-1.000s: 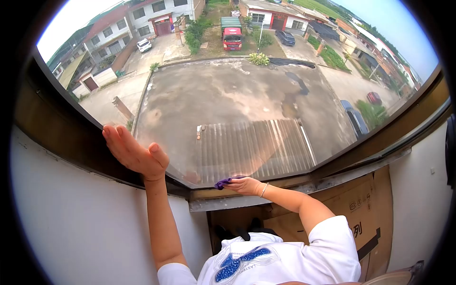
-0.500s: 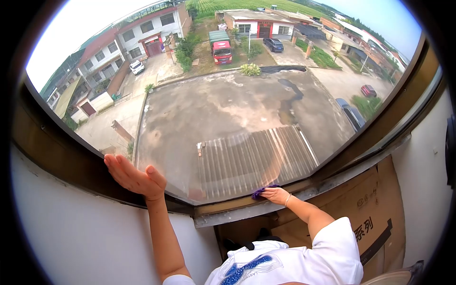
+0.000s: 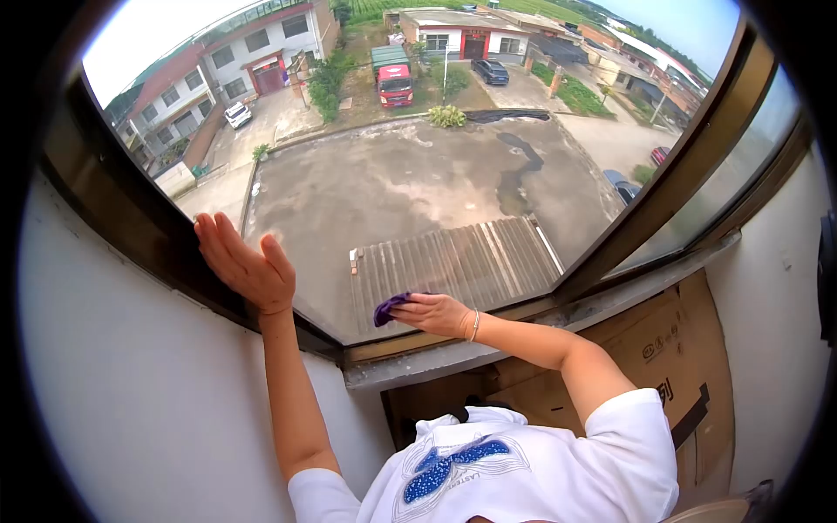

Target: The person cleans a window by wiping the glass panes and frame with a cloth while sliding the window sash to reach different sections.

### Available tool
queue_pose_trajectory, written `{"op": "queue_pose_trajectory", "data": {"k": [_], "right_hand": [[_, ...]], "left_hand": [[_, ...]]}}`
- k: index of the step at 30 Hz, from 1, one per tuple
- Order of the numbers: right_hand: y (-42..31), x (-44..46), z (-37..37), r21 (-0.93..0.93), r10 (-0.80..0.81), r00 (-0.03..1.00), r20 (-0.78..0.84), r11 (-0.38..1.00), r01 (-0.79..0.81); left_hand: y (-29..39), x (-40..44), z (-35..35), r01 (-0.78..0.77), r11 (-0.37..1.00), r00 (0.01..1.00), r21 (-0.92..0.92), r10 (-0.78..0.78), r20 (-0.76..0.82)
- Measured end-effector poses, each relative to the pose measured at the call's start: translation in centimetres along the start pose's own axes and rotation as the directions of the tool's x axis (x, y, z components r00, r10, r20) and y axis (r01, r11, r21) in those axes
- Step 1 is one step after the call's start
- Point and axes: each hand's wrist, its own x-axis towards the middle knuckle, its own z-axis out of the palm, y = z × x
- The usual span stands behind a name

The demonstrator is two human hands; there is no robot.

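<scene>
My right hand (image 3: pixel 433 315) presses a purple cloth (image 3: pixel 391 309) against the lower part of the window pane (image 3: pixel 323 209), just above the bottom frame. A thin bracelet circles that wrist. Raised at the left, my left hand (image 3: pixel 248 272) rests by the dark window frame (image 3: pixel 113 200), palm turned toward it, fingers straight and thumb apart, holding nothing. Whether its palm touches the frame or the glass I cannot tell.
Below the pane runs a narrow grey sill (image 3: pixel 410 368). Large cardboard (image 3: pixel 645 357) leans under it at the right. A white wall (image 3: pixel 105 349) borders the left. Beyond the glass are a flat roof, a corrugated sheet (image 3: pixel 453 261), a red truck (image 3: pixel 395 85) and houses.
My right hand has slid the purple cloth left and somewhat up across the glass. My left hand appears higher in view, still with its fingers stretched. The whole view has shifted a little.
</scene>
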Motion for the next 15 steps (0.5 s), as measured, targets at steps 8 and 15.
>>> {"op": "queue_pose_trajectory", "data": {"k": [8,15], "right_hand": [[12.2,20.2,-18.4,-0.084,0.147,0.654,-0.742,0.948,-0.309],[3.4,19.1,-8.7,-0.015,0.111,0.870,-0.480,0.991,-0.135]], "left_hand": [[2.6,-6.8,-8.6,0.356,0.891,0.934,-0.281,-0.325,0.152],[5.5,-20.2,-18.6,0.754,0.645,0.604,-0.126,-0.606,0.517]]}}
